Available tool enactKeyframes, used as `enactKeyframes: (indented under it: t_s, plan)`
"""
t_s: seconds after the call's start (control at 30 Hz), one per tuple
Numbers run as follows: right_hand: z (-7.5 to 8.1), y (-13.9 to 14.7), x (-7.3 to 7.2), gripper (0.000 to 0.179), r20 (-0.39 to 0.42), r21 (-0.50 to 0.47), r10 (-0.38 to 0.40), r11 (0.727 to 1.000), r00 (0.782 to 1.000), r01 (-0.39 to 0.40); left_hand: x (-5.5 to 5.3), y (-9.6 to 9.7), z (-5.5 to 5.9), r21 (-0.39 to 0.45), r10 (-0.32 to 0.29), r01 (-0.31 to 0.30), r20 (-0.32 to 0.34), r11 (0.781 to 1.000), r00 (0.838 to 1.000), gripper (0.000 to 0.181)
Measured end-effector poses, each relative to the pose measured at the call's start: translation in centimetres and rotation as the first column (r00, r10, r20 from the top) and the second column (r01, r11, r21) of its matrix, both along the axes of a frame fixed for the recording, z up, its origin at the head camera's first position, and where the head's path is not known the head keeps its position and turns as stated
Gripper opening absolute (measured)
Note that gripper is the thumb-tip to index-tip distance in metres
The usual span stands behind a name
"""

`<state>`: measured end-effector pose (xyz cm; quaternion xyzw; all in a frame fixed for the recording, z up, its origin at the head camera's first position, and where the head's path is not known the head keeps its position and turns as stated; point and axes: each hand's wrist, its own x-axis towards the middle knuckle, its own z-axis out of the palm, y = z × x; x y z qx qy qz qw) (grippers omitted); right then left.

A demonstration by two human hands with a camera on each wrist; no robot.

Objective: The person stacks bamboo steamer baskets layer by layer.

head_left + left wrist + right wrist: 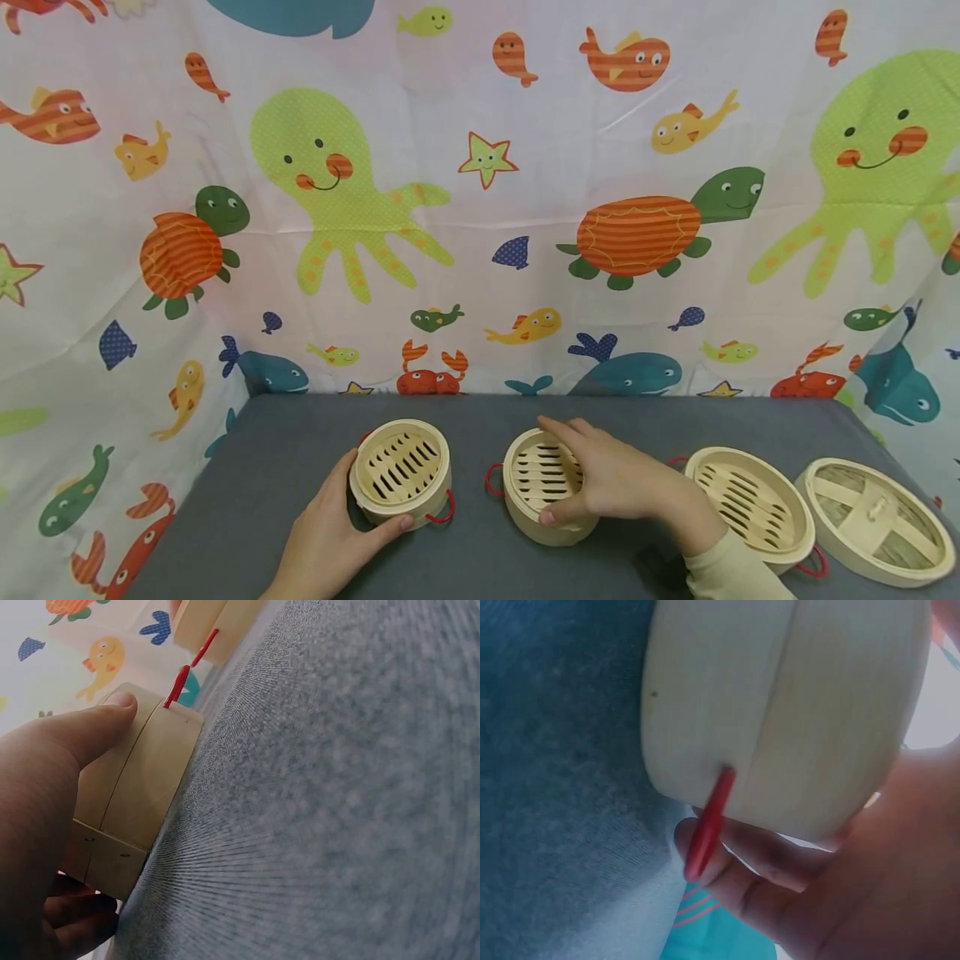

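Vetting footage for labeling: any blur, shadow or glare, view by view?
Head: fairly even light, left-hand steamer sharp, dark patch beside the right sleeve; left wrist: gray cloth soft in the foreground, lower fingers in shadow; right wrist: right-hand steamer slightly soft, white background beside the right hand looks blown out.

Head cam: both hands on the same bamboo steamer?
No, the left hand grips the leftmost bamboo steamer, while the right hand holds the neighboring bamboo steamer.
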<state>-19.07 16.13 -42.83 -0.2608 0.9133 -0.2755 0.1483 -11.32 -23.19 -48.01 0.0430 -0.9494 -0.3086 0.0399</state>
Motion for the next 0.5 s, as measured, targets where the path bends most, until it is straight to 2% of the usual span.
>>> enactKeyframes:
  t_s: [0.3,0.5]
  plan:
    - [-0.7,-1.1,0.0,0.121,-0.092,-0.027,-0.045,0.999,0.995,0.043,0.0,-0.3,0.2,0.010,-0.015,0.015,-0.011,1.000,1.000,0.141]
    - [-1.3,-1.7,0.0,0.120,-0.189,-0.030,-0.082,0.997,0.978,0.078,0.1,-0.4,-0.2,0.021,-0.031,0.031,-0.006,0.999,1.000,0.137]
